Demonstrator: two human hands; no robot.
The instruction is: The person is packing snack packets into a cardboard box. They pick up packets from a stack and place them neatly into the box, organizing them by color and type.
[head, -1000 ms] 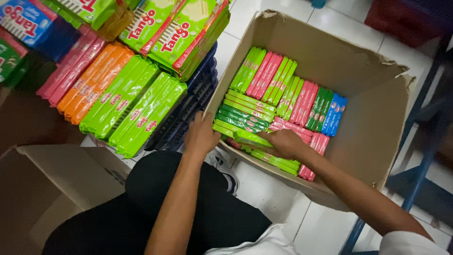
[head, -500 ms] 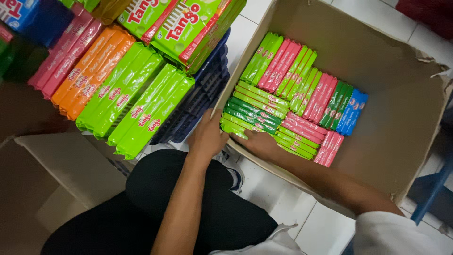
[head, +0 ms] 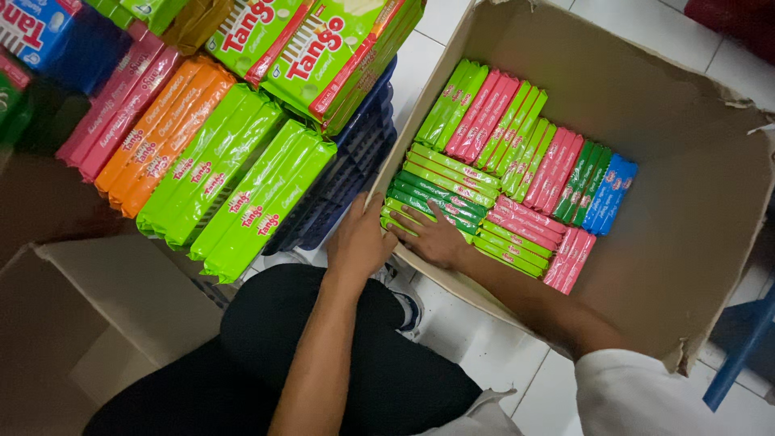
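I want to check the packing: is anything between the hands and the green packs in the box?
Nothing visible. The right hand lies directly on the green packs inside the cardboard box; the left hand rests at the box's near edge.

Both hands (head: 404, 238) on boxed wafer packs (head: 440, 198)

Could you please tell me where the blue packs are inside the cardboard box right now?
In the head view, the blue packs stand at the right end of the upper row in the cardboard box, right beside dark green packs.
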